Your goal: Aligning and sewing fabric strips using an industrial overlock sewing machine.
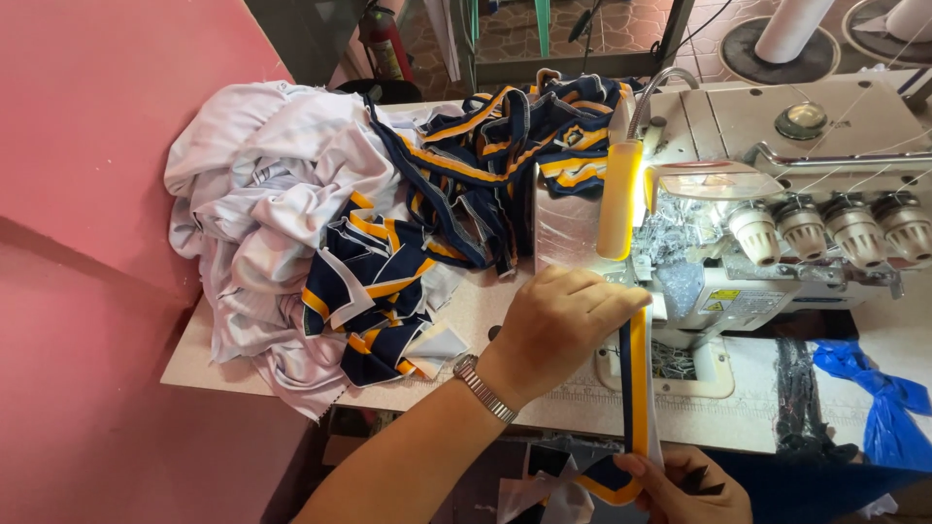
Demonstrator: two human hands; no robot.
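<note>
My left hand [563, 325], with a metal watch on the wrist, rests on the table and pinches the upper end of a navy, yellow and white trim strip [636, 388] right at the presser foot of the overlock sewing machine [777, 194]. My right hand [684, 485] at the bottom edge holds the strip's lower end, pulled taut towards me. A lit yellow lamp [621, 199] shines on the needle area.
A heap of white garments [262, 213] and navy-yellow striped trims [485, 165] covers the left half of the speckled table [184, 364]. A pink wall stands to the left. A blue plastic bag [883, 408] lies at the right. Thread cones stand behind the machine.
</note>
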